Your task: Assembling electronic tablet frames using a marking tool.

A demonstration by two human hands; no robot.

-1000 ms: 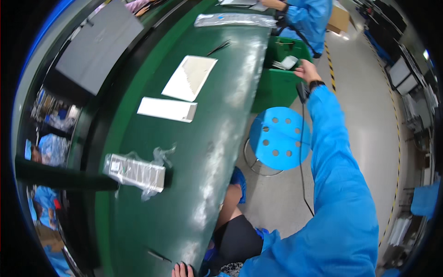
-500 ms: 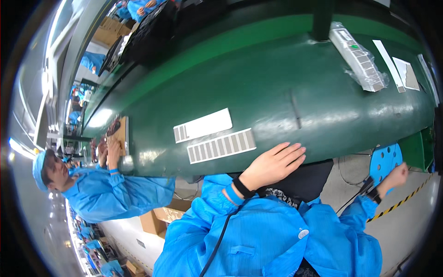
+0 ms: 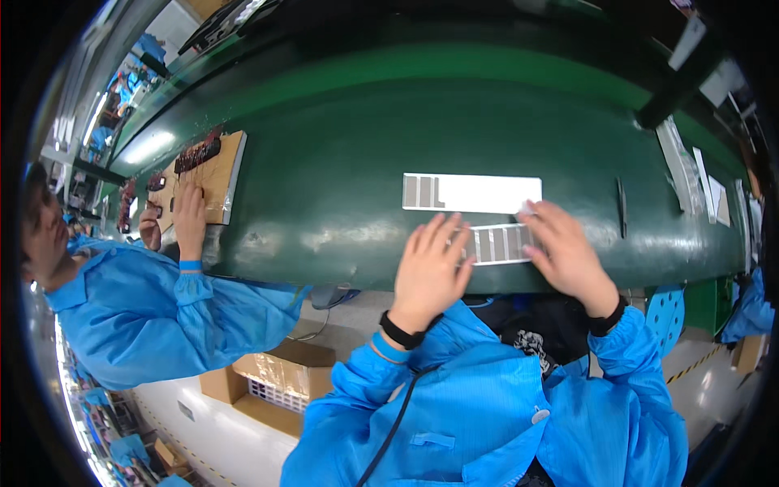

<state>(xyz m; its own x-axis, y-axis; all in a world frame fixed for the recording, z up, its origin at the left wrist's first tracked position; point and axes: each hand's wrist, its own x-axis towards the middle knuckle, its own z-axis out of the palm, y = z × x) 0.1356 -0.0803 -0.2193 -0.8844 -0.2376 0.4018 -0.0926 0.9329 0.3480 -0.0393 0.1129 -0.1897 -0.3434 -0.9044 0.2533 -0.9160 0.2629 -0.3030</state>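
Two white backing sheets with grey rectangular stickers lie on the green tabletop. The far sheet is mostly bare white, with a few grey stickers at its left end. The near sheet carries a row of several grey stickers, and both its ends are partly covered by my hands. My left hand rests over its left end, fingers stretched and apart. At the other end, my right hand has thumb and fingers spread around the sheet's edge. Its fingertips come close to the far sheet's right corner.
A dark slender tool lies right of my hands. Beyond it are a plastic-wrapped pack and white strips. At left, a co-worker's hands work at a wooden board with dark wired parts. A cardboard box stands on the floor.
My right hand has come from beside the blue stool to the near sheet's right end. My left hand has shifted onto its left end. The view has turned rightward.
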